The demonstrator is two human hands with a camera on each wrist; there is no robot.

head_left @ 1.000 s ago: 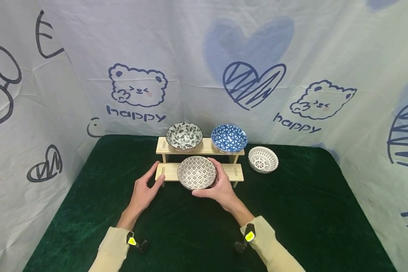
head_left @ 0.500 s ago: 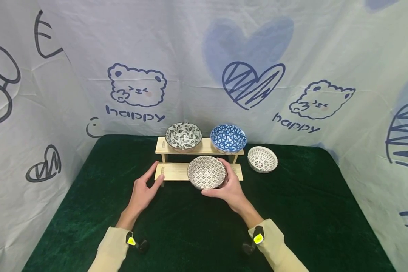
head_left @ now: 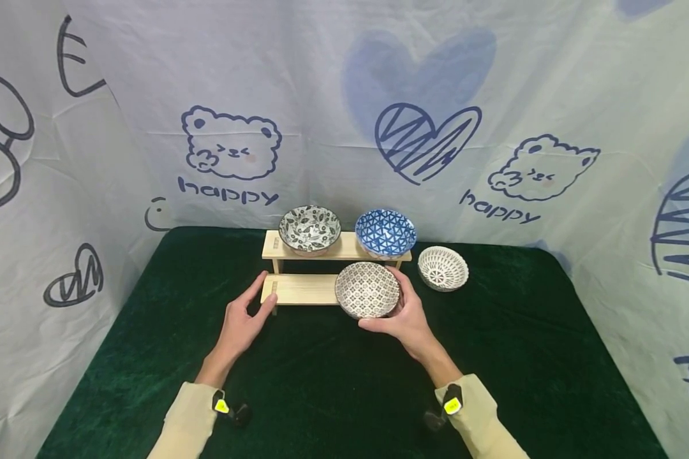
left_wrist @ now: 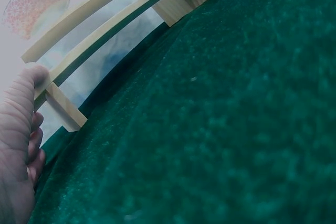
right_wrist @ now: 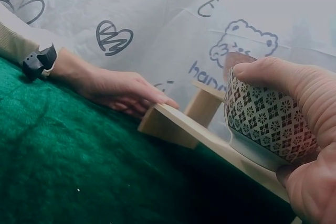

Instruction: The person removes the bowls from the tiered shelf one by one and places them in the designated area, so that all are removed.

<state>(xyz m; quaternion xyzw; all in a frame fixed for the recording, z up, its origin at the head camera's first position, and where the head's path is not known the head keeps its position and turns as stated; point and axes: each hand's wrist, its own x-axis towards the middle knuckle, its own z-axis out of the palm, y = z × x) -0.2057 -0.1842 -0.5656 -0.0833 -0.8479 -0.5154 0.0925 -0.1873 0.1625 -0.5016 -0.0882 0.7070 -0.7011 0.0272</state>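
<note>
Brown-patterned bowl [head_left: 367,290] clamped from right side by right grip [head_left: 410,322], over right part of lower shelf [head_left: 304,290]; left end pinched by left grip [head_left: 242,326], well apart from bowl.

The pale wooden stand [head_left: 307,291] is upright; its higher tier [head_left: 348,247] is far. The white, dark-patterned bowl [head_left: 367,290] is upright at the right of the near, lower tier [head_left: 298,294].

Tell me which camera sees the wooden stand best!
The head view: both levels of the wooden stand show from above, though bowls cover parts. The left wrist view shows it slanting and cut off; the right wrist view, mainly its left end.
</note>
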